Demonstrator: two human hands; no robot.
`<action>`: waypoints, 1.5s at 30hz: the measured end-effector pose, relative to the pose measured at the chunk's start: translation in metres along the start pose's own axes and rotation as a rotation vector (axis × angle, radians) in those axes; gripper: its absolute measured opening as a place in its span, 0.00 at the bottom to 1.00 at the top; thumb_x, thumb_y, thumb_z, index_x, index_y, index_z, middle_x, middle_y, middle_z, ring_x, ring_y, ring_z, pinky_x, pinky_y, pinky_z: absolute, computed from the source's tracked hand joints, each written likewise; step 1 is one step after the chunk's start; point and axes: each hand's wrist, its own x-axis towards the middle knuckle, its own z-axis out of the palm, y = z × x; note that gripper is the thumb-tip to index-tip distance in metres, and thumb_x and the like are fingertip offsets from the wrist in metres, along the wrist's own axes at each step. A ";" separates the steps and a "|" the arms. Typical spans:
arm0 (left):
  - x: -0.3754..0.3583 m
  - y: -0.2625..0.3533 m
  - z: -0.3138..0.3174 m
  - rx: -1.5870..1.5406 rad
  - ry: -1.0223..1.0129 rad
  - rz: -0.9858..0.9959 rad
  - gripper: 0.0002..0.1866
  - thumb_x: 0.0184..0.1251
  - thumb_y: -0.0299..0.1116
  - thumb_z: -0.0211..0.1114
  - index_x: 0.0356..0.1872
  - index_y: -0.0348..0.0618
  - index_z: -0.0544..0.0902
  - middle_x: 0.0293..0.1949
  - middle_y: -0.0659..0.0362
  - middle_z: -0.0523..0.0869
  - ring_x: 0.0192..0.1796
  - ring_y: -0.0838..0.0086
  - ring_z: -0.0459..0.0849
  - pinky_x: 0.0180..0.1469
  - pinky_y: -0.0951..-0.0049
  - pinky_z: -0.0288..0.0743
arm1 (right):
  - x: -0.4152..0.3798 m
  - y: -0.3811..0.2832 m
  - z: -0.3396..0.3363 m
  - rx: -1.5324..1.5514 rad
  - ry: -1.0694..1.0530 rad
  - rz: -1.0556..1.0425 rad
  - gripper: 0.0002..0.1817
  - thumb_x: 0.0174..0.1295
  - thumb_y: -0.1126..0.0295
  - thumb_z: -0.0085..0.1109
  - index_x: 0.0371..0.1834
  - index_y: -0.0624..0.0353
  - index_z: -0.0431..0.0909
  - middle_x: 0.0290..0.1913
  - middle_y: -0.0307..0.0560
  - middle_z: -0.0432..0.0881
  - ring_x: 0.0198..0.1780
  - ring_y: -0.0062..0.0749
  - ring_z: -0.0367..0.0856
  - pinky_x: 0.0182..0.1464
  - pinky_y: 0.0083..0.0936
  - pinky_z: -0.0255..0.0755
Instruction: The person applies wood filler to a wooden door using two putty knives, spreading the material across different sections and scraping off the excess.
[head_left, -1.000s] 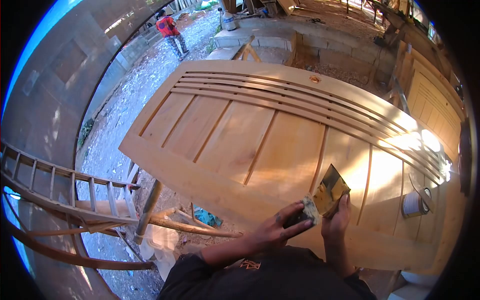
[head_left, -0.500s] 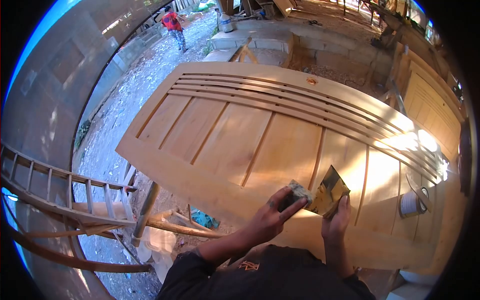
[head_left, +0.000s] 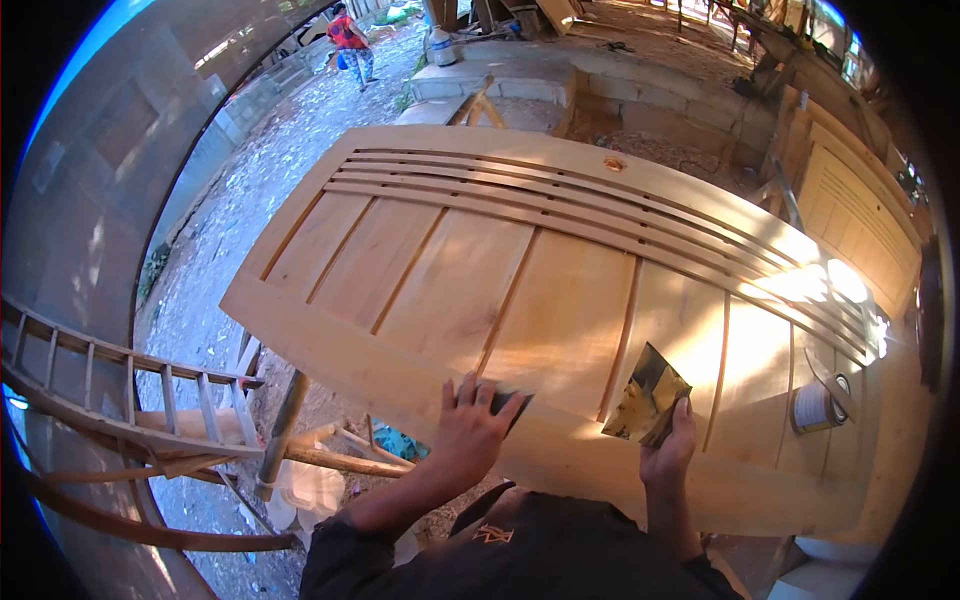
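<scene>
My left hand (head_left: 470, 430) presses a small dark flat scraper (head_left: 514, 412) to the near frame rail of a pale wooden door (head_left: 560, 300), fingers spread over it and largely hiding it. My right hand (head_left: 671, 445) grips a shiny, slightly curved metal sheet (head_left: 648, 398) by its lower right edge. Tan putty-like smears cover part of that sheet, which is tilted over the door's panels. The door lies flat, with grooved vertical panels and several long slats along its far side.
An open tin (head_left: 818, 408) with a flat stick across it stands on the door at right. A wooden ladder (head_left: 130, 385) leans at left, near a wooden support post (head_left: 281, 430). Another door (head_left: 862, 215) stands at far right. A person (head_left: 350, 45) walks on the gravel beyond.
My left hand has moved left with the scraper, away from the metal sheet and down onto the door rail. The sheet has shifted slightly. The distant person has stepped farther off.
</scene>
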 end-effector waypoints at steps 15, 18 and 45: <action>0.008 -0.016 -0.025 -0.473 -0.053 0.250 0.27 0.48 0.16 0.58 0.55 0.40 0.77 0.53 0.47 0.77 0.56 0.51 0.75 0.57 0.58 0.72 | 0.010 0.033 0.017 -0.093 0.040 0.033 0.17 0.74 0.62 0.39 0.56 0.63 0.69 0.50 0.42 0.77 0.51 0.26 0.76 0.54 0.25 0.72; 0.019 -0.012 -0.031 -0.339 -0.091 0.432 0.29 0.48 0.15 0.56 0.57 0.42 0.76 0.53 0.48 0.77 0.59 0.51 0.73 0.58 0.55 0.70 | 0.007 0.038 0.024 -0.164 0.151 -0.031 0.15 0.75 0.65 0.38 0.48 0.66 0.72 0.44 0.38 0.77 0.45 0.18 0.72 0.52 0.18 0.67; 0.079 -0.058 0.001 -0.443 -0.233 0.230 0.27 0.47 0.09 0.52 0.51 0.39 0.79 0.50 0.51 0.81 0.54 0.54 0.78 0.55 0.61 0.73 | 0.101 0.035 -0.045 -0.235 0.353 -0.280 0.19 0.73 0.63 0.39 0.56 0.67 0.68 0.51 0.46 0.76 0.52 0.29 0.76 0.55 0.28 0.73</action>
